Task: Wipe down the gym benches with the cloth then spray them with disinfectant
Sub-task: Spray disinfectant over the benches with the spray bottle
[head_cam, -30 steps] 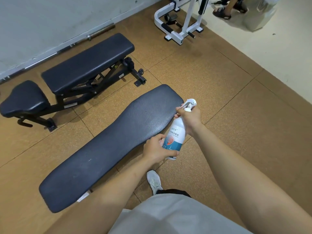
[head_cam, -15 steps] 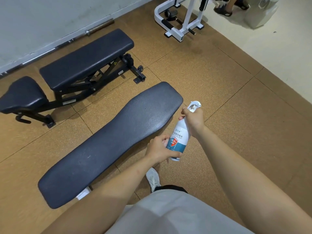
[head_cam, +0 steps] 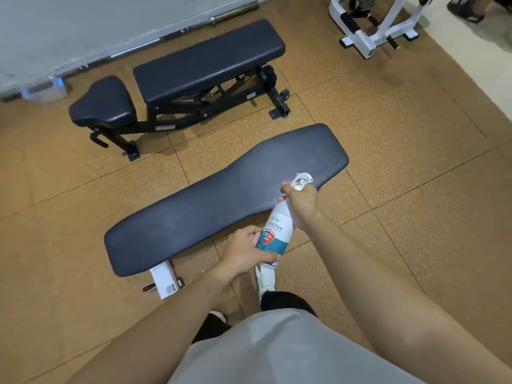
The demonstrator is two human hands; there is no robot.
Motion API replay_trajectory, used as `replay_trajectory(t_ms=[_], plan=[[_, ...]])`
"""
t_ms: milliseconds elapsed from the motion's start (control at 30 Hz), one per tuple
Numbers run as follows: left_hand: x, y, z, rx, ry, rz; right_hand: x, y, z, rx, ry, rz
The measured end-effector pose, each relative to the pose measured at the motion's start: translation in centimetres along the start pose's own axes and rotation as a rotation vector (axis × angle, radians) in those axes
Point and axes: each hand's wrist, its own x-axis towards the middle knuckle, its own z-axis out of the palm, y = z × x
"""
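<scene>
The fingers of the right hand are curled tight round the neck of the spray bottle, just under its white trigger head. The left hand has its fingers and thumb clasped round the bottle's base. The bottle is white with a blue and red label. It is held tilted over the near edge of the long flat bench, its head above the wider end of the dark pad and its base hanging off the person's side. Under the bottle's base, just beside the bench, stands a white shoe, and a white foot sticks out from under the bench's narrower end. Both bare forearms reach out over a grey shirt. Beyond the bench stands a second bench on a black frame, and its separate seat pad is in line with it. Farther back, a barbell lies along the wall. Past the bench's wide end is a white machine frame, all on a brown tiled floor.
</scene>
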Motion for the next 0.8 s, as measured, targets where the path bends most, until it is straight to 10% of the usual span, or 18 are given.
replay_trajectory(t_ms=[800], plan=[[-12.4,-18.8,-9.0,-0.436,0.349,-0.196,-12.9,10.3,21.4,-0.235,-0.393,0.029]])
